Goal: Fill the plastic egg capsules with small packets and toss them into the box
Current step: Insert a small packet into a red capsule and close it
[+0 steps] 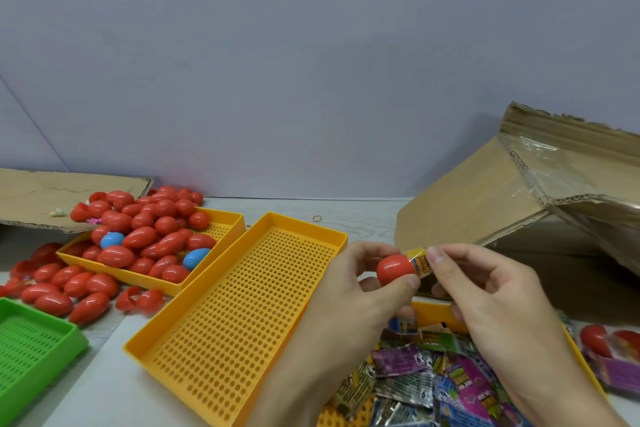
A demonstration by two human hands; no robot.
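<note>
The left hand (360,282) grips a light, slick red egg half (394,270) round its middle — the right hand (491,291) pinches a soft, crinkly packet (419,261) by its end.

we see a pale table (363,215) across the lower frame. on it, lower left, a green tray (31,350); left of centre, a yellow tray (221,218) heaped with red eggs; at centre, an empty perforated yellow tray (242,305). loose red eggs (69,288) lie at left, a rubber band (317,218) near the centre back, a cardboard box (485,201) at right.
</note>
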